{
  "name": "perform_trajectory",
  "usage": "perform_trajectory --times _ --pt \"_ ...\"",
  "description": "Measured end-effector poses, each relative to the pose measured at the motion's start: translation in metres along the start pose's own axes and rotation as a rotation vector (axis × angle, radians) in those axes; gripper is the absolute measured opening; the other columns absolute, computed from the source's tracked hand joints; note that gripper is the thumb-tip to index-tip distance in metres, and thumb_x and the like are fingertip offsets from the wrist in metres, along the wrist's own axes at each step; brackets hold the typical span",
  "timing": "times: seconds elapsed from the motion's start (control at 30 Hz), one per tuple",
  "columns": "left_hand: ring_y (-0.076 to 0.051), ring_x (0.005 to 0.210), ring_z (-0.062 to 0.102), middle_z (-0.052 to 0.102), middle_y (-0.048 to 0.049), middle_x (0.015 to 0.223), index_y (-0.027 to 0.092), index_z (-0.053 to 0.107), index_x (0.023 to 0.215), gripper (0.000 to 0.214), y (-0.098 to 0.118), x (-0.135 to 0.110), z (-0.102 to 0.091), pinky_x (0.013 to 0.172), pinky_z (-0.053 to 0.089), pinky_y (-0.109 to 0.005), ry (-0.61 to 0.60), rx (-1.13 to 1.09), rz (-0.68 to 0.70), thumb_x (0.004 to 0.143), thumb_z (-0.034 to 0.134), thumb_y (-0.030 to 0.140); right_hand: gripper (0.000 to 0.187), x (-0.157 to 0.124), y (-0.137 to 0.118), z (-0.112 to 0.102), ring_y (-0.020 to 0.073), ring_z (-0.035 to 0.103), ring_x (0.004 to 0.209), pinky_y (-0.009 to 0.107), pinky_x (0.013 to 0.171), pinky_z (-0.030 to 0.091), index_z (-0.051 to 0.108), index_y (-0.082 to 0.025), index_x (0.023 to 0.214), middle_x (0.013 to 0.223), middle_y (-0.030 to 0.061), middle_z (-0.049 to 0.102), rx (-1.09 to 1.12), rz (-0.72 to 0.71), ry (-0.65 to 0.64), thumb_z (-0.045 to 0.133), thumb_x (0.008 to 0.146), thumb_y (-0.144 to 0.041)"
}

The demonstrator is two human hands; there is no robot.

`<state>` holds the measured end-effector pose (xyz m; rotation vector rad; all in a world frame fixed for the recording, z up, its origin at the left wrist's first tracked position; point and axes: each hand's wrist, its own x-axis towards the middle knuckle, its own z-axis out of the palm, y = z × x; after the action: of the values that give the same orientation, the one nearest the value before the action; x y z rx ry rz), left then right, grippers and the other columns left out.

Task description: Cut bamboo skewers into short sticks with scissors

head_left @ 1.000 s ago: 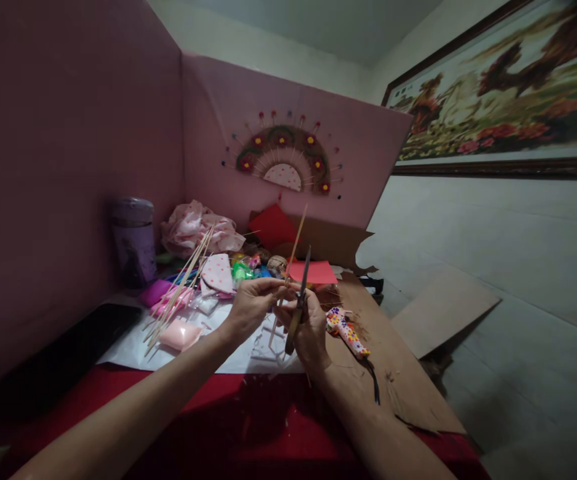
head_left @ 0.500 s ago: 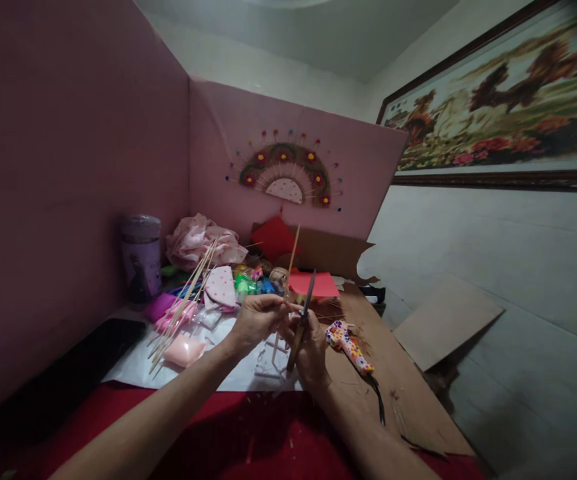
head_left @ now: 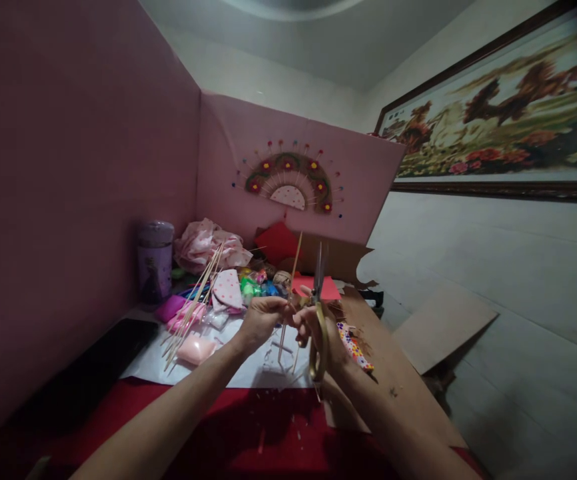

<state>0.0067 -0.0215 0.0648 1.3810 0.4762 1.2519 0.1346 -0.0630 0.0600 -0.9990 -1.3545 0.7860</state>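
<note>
My left hand (head_left: 261, 320) pinches a thin bamboo skewer (head_left: 291, 285) that stands nearly upright above the table. My right hand (head_left: 318, 330) grips gold-handled scissors (head_left: 318, 313), their blades pointing up just right of the skewer. Both hands meet over a white sheet (head_left: 208, 363) on the red tabletop (head_left: 248, 433). Below the hands, short skewer pieces lie on the sheet.
A bundle of skewers (head_left: 196, 303), pink pads, coloured clay packets and a purple cup (head_left: 154, 261) crowd the back left. A dotted glue gun (head_left: 356, 350) lies on brown cardboard (head_left: 398, 393) to the right. Pink board walls carry a fan ornament (head_left: 289, 180). A black phone (head_left: 103, 350) lies left.
My right hand turned the scissors from tilted to nearly upright, handles now facing me. The view shifted slightly right and the skewer stayed pinched in my left hand.
</note>
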Motion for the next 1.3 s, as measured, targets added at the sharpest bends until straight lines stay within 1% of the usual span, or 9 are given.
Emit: perform_trajectory --times 0.13,0.2,0.3,0.43,0.57,0.73,0.87,1.07,1.3 --pt "-0.013 0.046 0.056 0.061 -0.0031 0.049 0.011 0.066 0.061 0.023 0.007 0.004 -0.003 0.048 0.046 -0.025 0.015 0.028 -0.034 0.06 0.07 0.034 0.051 -0.012 -0.026 -0.018 0.0106 0.046 0.037 0.022 0.035 0.038 0.058 -0.018 0.084 0.05 -0.0012 0.053 -0.037 0.15 -0.003 0.05 0.071 -0.067" --pt "-0.013 0.046 0.057 0.061 -0.003 0.05 0.011 0.066 0.062 0.024 0.012 0.006 -0.007 0.048 0.046 -0.025 0.017 0.047 -0.014 0.06 0.071 0.035 0.056 -0.017 -0.033 -0.024 0.0114 0.049 0.04 0.021 0.037 0.039 0.058 -0.017 0.084 0.049 -0.0007 0.053 -0.083 0.135 -0.01 0.051 0.068 -0.07" --pt "-0.014 0.048 0.059 0.062 -0.0034 0.051 0.011 0.065 0.06 0.024 0.015 0.006 -0.015 0.049 0.047 -0.025 0.031 0.08 -0.011 0.059 0.071 0.034 0.06 -0.022 -0.029 -0.029 0.0112 0.048 0.04 0.021 0.036 0.037 0.056 -0.016 0.094 0.053 -0.0007 0.055 -0.107 0.128 -0.022 0.051 0.068 -0.07" --pt "-0.015 0.049 0.061 0.062 -0.0024 0.052 0.011 0.064 0.062 0.024 0.013 0.002 -0.027 0.05 0.048 -0.026 0.082 0.073 -0.057 0.059 0.072 0.034 0.047 -0.026 -0.016 -0.034 0.0098 0.044 0.04 0.022 0.037 0.036 0.056 -0.018 0.097 0.057 -0.0023 0.054 -0.204 0.173 -0.086 0.056 0.072 -0.057" --pt "-0.014 0.049 0.06 0.062 -0.0016 0.052 0.011 0.064 0.064 0.026 0.006 0.001 -0.035 0.052 0.049 -0.026 0.061 0.045 -0.052 0.061 0.072 0.035 0.031 -0.027 -0.017 -0.041 0.0115 0.046 0.05 0.022 0.045 0.035 0.063 -0.018 0.086 0.058 -0.0014 0.055 -0.469 0.063 -0.174 0.064 0.068 -0.043" --pt "-0.01 0.046 0.055 0.059 0.0004 0.051 0.011 0.063 0.066 0.028 -0.003 0.002 -0.035 0.052 0.047 -0.025 0.077 -0.044 -0.03 0.064 0.071 0.037 0.033 -0.02 -0.03 -0.043 0.0142 0.051 0.059 0.023 0.053 0.036 0.063 -0.019 0.09 0.066 -0.0008 0.06 -0.641 -0.003 -0.257 0.066 0.068 -0.043" --pt "-0.007 0.041 0.047 0.053 0.0023 0.047 0.011 0.061 0.065 0.03 0.0 0.0 -0.03 0.043 0.039 -0.02 0.044 -0.099 -0.055 0.065 0.071 0.038 0.038 -0.015 -0.042 -0.041 0.0165 0.054 0.065 0.024 0.055 0.037 0.063 -0.019 0.095 0.076 0.0017 0.064 -0.683 -0.008 -0.3 0.068 0.066 -0.043" --pt "0.0 0.033 0.024 0.041 0.006 0.041 0.011 0.057 0.062 0.032 0.005 -0.01 -0.028 0.034 0.011 -0.015 0.02 -0.175 -0.2 0.062 0.073 0.039 0.033 -0.012 -0.035 -0.036 0.0154 0.053 0.062 0.024 0.055 0.039 0.064 -0.02 0.094 0.073 0.0009 0.064 -0.634 0.02 -0.344 0.067 0.068 -0.041" --pt "0.0 0.031 0.022 0.034 0.0075 0.036 0.01 0.058 0.06 0.028 0.01 -0.016 -0.025 0.034 0.009 -0.016 0.001 -0.155 -0.303 0.061 0.07 0.036 0.03 -0.01 -0.013 -0.033 0.0161 0.053 0.064 0.024 0.053 0.039 0.064 -0.021 0.093 0.071 0.0017 0.062 -0.536 0.049 -0.354 0.063 0.072 -0.042"
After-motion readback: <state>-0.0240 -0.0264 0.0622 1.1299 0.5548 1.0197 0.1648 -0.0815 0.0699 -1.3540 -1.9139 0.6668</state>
